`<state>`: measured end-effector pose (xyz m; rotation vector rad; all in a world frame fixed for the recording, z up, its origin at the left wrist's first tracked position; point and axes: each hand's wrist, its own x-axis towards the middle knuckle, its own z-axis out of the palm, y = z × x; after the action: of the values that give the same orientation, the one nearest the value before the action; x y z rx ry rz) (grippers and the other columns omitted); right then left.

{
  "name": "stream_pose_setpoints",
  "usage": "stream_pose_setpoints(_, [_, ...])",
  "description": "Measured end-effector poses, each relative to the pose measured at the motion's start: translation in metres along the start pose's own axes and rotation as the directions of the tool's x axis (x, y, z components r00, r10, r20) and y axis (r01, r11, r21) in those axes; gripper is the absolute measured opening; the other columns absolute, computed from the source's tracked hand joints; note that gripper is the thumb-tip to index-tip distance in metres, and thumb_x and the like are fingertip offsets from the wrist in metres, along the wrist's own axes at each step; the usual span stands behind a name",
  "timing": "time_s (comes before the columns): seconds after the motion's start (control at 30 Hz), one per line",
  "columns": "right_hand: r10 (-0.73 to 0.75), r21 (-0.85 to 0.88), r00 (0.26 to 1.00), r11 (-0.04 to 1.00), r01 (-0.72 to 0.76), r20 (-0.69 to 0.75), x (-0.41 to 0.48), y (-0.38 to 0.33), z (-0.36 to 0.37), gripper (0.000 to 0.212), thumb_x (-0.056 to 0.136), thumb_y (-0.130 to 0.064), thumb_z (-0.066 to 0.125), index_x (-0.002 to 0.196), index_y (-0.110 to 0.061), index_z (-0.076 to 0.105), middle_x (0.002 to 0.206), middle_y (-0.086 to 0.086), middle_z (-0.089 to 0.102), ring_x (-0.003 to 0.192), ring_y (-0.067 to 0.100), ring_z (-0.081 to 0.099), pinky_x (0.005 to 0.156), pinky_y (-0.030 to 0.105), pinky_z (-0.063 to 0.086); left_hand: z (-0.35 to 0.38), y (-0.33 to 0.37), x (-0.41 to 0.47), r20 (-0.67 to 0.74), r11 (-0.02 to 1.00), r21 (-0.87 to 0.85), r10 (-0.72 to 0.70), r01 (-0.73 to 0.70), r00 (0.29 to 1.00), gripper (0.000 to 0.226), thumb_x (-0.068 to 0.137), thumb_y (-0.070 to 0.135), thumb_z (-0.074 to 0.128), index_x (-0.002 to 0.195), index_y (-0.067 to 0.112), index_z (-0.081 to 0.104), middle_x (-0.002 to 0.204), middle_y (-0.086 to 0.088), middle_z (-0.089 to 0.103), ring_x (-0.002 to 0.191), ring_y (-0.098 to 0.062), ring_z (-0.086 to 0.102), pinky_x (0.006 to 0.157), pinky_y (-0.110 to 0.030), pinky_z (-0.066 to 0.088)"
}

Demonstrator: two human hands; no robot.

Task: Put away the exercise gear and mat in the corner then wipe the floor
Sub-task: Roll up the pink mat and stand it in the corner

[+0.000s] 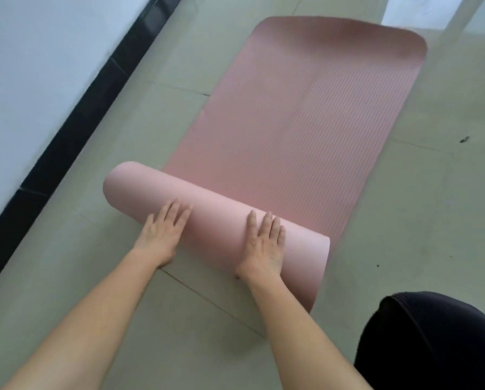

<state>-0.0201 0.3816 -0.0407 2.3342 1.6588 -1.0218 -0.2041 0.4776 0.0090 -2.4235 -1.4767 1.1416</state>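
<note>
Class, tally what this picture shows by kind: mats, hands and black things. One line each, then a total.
Mats: 1, the pink mat, partly rolled.
Hands: 2, the left hand and right hand, flat on the roll.
Black things: 2, the skirting strip and a dark garment.
Total: 5

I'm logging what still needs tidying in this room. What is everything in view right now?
mat: one, pink, on the floor, near end rolled up, far part lying flat
floor: one, pale tiles, under everything
wall: one, white, left side
skirting: one, black, along the foot of the wall
specks: at least two, dark, on the floor right of the mat
knee: one, in dark cloth, lower right corner
left hand: one, bare, flat on the rolled part, left side
right hand: one, bare, flat on the rolled part, right side
</note>
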Motion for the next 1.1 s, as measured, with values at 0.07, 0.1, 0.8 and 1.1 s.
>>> stream_pose_setpoints(0.07, [0.008, 0.041, 0.998, 0.999, -0.011, 0.065, 0.026, 0.009, -0.026, 0.131, 0.060, -0.047, 0.088, 0.156, -0.017, 0.004, 0.156, 0.022, 0.025, 0.145, 0.039, 0.024, 0.120, 0.045, 0.020, 0.002, 0.000, 0.017, -0.045, 0.996, 0.079, 0.035, -0.031, 0.998, 0.131, 0.076, 0.042, 0.073, 0.143, 0.019, -0.037, 0.161, -0.016, -0.020, 0.150, -0.032, -0.011, 0.119, -0.050, 0.016])
stream_pose_setpoints(0.1, [-0.002, 0.082, 0.995, 0.997, -0.006, 0.099, 0.037, 0.013, -0.041, 0.124, 0.055, -0.051, 0.090, 0.152, -0.018, 0.020, 0.147, 0.017, 0.041, 0.137, 0.035, 0.039, 0.111, 0.043, 0.033, 0.004, 0.000, 0.026, -0.079, 0.993, 0.105, 0.059, -0.050, 0.995, 0.140, 0.070, 0.052, 0.076, 0.143, 0.017, -0.038, 0.160, -0.018, -0.020, 0.149, -0.034, -0.011, 0.119, -0.052, 0.013])
stream_pose_setpoints(0.8, [-0.142, 0.122, 0.974, 0.985, 0.121, 0.177, 0.024, 0.062, -0.117, 0.101, 0.049, -0.049, 0.096, 0.137, -0.042, 0.046, 0.121, -0.011, 0.063, 0.111, 0.017, 0.062, 0.085, 0.030, 0.053, -0.128, 0.017, 0.139, 0.427, 0.803, -0.415, 0.588, -0.429, 0.687, 0.078, 0.044, 0.034, 0.097, 0.114, 0.028, 0.064, 0.105, 0.001, 0.074, 0.094, -0.020, 0.072, 0.082, -0.043, 0.060])
stream_pose_setpoints(1.1, [0.056, 0.240, 0.998, 0.969, -0.061, 0.027, 0.025, 0.122, -0.083, 0.078, 0.071, -0.060, 0.081, 0.140, -0.037, 0.052, 0.143, -0.003, 0.053, 0.131, 0.022, 0.049, 0.107, 0.036, 0.040, -0.024, 0.041, 0.054, -0.056, 0.823, -0.066, 0.561, -0.564, 0.826, 0.146, 0.045, 0.100, 0.045, 0.154, 0.022, -0.013, 0.164, -0.005, -0.010, 0.151, -0.025, -0.006, 0.121, -0.054, 0.004])
